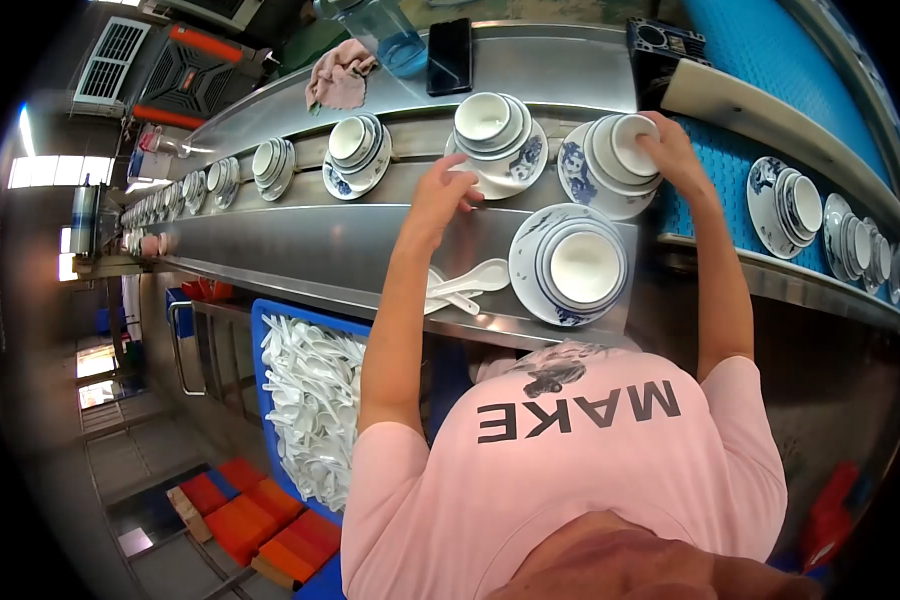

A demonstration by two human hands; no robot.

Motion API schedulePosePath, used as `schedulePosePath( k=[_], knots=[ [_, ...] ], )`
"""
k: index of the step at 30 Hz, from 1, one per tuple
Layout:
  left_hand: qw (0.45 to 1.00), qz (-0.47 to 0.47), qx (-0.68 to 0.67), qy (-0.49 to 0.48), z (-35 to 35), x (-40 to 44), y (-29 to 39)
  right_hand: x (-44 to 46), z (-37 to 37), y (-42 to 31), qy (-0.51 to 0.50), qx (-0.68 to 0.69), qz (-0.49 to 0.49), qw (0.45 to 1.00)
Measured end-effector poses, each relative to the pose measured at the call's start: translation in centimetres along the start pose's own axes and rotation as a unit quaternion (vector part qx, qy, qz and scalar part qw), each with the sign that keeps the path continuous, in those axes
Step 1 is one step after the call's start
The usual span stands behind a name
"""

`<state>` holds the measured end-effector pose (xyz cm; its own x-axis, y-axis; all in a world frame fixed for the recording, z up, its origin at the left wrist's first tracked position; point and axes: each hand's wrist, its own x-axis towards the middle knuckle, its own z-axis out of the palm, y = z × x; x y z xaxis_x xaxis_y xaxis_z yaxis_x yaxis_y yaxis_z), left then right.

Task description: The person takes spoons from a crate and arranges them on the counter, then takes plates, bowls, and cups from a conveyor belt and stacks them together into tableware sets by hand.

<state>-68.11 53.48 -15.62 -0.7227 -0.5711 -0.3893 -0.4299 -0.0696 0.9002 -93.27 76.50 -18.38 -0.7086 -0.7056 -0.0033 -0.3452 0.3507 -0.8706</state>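
Note:
My right hand [674, 155] grips a small white cup [634, 147] at its rim, fingers at the far side and thumb toward the inside. That cup sits tilted on a stack of bowls over a blue-patterned plate [610, 203]. My left hand [440, 200] is open, its fingers apart, beside the rim of a neighbouring plate [515, 172] bearing stacked bowls [484, 117]; whether it touches the rim I cannot tell. Closer to me, another plate [532, 292] carries nested bowls [582, 268]. White spoons [475, 282] lie left of it on the steel ledge.
More dish stacks [355, 150] line the steel conveyor leftward. A blue belt [705, 180] on the right carries further stacks [785, 205]. A blue crate [261, 345] below holds many white spoons [310, 410]. A phone [450, 58], pink cloth [341, 75] and clear container [395, 45] lie beyond.

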Motion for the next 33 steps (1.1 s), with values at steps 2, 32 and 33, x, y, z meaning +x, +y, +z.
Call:
schedulePosePath(
  k=[2, 32, 33],
  knots=[
    [1.0, 0.016, -0.008, 0.004, -0.4, -1.5, 0.2, -0.5, 0.1, -0.6, -0.026, 0.047, 0.04, 0.998],
    [0.926, 0.214, 0.295, 0.103, -2.8, -10.2, -5.6, -7.7, -13.0, 2.2, 0.085, -0.05, 0.156, 0.983],
    [0.946, 0.174, 0.25, 0.107, -2.7, -9.8, -5.3, -7.5, -12.3, 2.7, 0.086, -0.001, 0.138, 0.987]
  ],
)
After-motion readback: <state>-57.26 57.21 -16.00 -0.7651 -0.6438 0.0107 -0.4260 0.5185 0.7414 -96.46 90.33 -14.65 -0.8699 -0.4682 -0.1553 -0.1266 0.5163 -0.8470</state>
